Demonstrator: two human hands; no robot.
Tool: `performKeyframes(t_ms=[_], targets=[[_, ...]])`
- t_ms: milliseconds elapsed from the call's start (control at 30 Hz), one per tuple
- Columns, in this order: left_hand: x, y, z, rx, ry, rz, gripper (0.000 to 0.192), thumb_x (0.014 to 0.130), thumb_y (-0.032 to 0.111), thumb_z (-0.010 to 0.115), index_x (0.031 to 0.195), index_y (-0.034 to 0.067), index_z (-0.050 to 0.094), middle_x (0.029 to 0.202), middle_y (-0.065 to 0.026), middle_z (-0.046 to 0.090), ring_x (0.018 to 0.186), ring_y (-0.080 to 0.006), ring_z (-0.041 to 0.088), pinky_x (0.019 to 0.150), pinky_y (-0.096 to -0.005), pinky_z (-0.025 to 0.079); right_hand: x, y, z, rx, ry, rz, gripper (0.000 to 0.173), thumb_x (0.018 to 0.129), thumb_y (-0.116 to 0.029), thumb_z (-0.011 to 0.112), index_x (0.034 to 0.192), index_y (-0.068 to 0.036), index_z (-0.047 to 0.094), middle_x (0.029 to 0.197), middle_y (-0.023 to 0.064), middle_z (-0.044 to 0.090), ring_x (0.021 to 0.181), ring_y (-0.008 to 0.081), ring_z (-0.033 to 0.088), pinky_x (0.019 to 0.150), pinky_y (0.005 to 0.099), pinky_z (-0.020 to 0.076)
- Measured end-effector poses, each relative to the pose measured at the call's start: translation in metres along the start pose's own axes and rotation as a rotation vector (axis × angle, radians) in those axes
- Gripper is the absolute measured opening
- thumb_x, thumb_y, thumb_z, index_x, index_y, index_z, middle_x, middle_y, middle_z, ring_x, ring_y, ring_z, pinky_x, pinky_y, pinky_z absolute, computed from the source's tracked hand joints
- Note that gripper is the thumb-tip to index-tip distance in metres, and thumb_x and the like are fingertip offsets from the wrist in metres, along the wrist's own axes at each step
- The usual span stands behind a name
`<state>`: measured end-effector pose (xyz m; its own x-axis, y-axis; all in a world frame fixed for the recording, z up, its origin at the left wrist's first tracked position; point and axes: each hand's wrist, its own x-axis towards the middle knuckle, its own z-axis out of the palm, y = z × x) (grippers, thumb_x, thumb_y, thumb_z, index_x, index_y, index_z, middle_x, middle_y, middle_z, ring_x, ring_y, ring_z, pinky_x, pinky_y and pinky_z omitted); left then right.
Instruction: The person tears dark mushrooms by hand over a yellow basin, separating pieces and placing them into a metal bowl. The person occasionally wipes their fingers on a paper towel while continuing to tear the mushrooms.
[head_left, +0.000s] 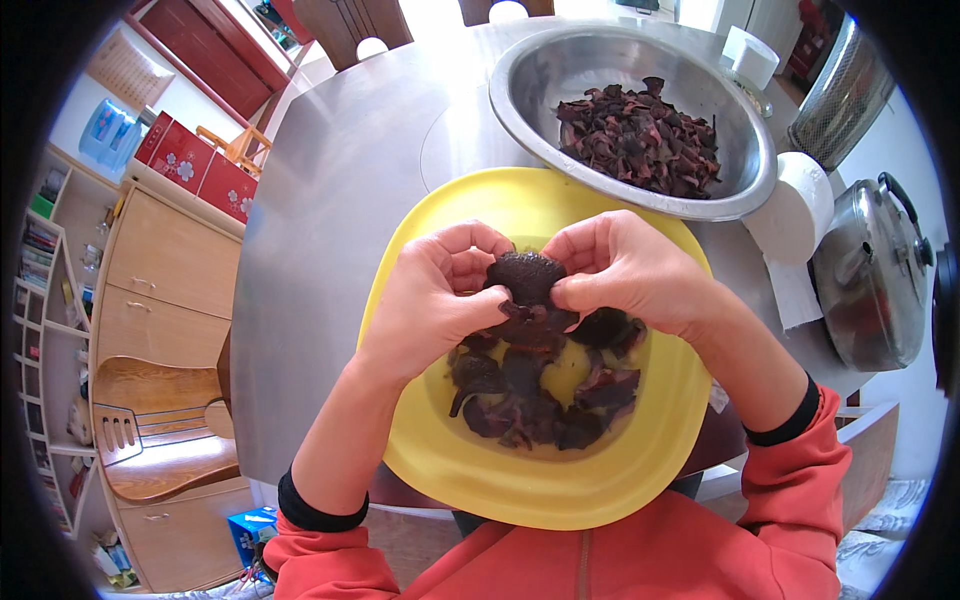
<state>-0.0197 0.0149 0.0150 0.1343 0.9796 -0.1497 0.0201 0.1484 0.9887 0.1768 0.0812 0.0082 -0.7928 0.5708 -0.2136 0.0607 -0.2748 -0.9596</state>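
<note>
Between both hands is a dark, wet piece of what looks like wood ear fungus (529, 274), raised over the yellow basin (551, 491). My left hand (442, 300) pinches its left side between thumb and fingers. On its right edge, the thumb and fingers of my right hand (630, 274) grip it. Below, more dark fungus pieces (525, 397) lie in shallow liquid in the basin. Just beyond stands a wide stainless steel bowl (525, 105), with a heap of torn dark pieces (641, 139) inside; its near rim overlaps the basin's far edge.
All this rests on a metal-topped table (322, 225). To the right are a toilet paper roll (799, 202) and a lidded metal pot (874, 277). Farther back stands a second white roll (751, 58). A wooden chair (165, 427) is at the left, with another chair (352, 30) at the far side.
</note>
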Motion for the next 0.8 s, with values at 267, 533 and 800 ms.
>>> performKeyframes(t_ms=[267, 533, 800], targets=[[-0.0017, 0.0028, 0.0004, -0.046, 0.011, -0.045, 0.028, 0.069, -0.007, 0.058, 0.095, 0.002, 0.054, 0.084, -0.0048, 0.062, 0.074, -0.0087, 0.061, 0.065, -0.0196, 0.050, -0.0005, -0.0028, -0.0008, 0.169, 0.050, 0.054, 0.025, 0.078, -0.010, 0.067, 0.099, 0.003, 0.060, 0.088, 0.0057, 0.063, 0.075, 0.0089, 0.062, 0.066, 0.0212, 0.0523], [-0.0018, 0.0008, -0.0005, -0.029, -0.028, -0.036, 0.024, 0.071, -0.007, 0.057, 0.092, 0.003, 0.054, 0.083, -0.0027, 0.060, 0.072, -0.0074, 0.059, 0.065, -0.0184, 0.048, 0.0005, -0.0006, -0.0021, 0.061, -0.011, 0.082, 0.021, 0.078, -0.012, 0.067, 0.094, 0.000, 0.061, 0.084, 0.0033, 0.062, 0.072, 0.0066, 0.058, 0.060, 0.0186, 0.0491], [0.0018, -0.0033, -0.0007, -0.108, -0.062, -0.236, 0.016, 0.074, -0.003, 0.058, 0.088, 0.004, 0.054, 0.080, -0.0041, 0.061, 0.070, -0.0086, 0.059, 0.063, -0.0192, 0.048, 0.0030, 0.0007, 0.0032, 0.246, -0.054, 0.217, 0.022, 0.075, -0.006, 0.063, 0.095, 0.002, 0.058, 0.086, 0.0047, 0.058, 0.080, 0.0113, 0.059, 0.069, 0.0268, 0.0542]])
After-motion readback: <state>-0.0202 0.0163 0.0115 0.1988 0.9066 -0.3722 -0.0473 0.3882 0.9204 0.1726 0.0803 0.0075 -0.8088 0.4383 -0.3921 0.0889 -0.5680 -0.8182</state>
